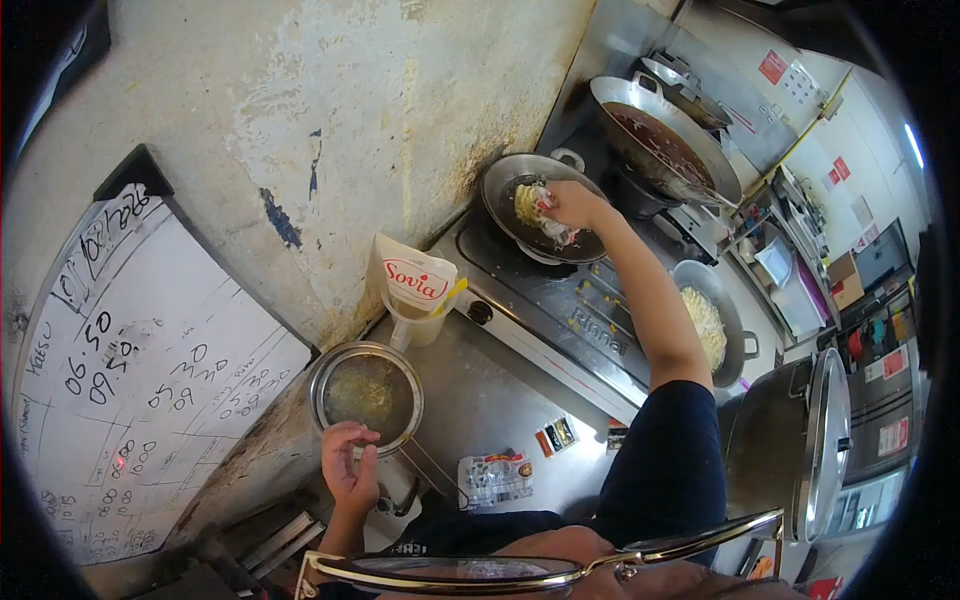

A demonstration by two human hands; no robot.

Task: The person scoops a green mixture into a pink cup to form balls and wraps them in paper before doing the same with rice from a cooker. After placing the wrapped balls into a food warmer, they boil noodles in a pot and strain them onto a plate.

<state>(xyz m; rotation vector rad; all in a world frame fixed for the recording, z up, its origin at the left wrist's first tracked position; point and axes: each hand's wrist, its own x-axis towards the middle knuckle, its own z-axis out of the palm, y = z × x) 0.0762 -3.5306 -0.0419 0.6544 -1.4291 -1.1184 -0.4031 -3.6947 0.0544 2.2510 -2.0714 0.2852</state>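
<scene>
Over the small dark wok (495,195) on the stove, my right hand (575,207) grips a crumpled packet (556,232), with pale yellow noodles (527,205) at its mouth. My left hand (350,468) is raised near the front edge of a round strainer (415,385), its fingers curled loosely apart and nothing seen between them. Yellowish bits lie in the strainer's mesh. A printed plastic wrapper (496,479) and small sachets (556,437) lie on the steel counter.
A Sovia pouch (418,284) stands in a jug (417,328) by the wall. Beyond the stove (560,310) are a large wok of dark liquid (655,145), a pan of noodles (703,325) and a lidded pot (775,440). A whiteboard (150,370) is at left.
</scene>
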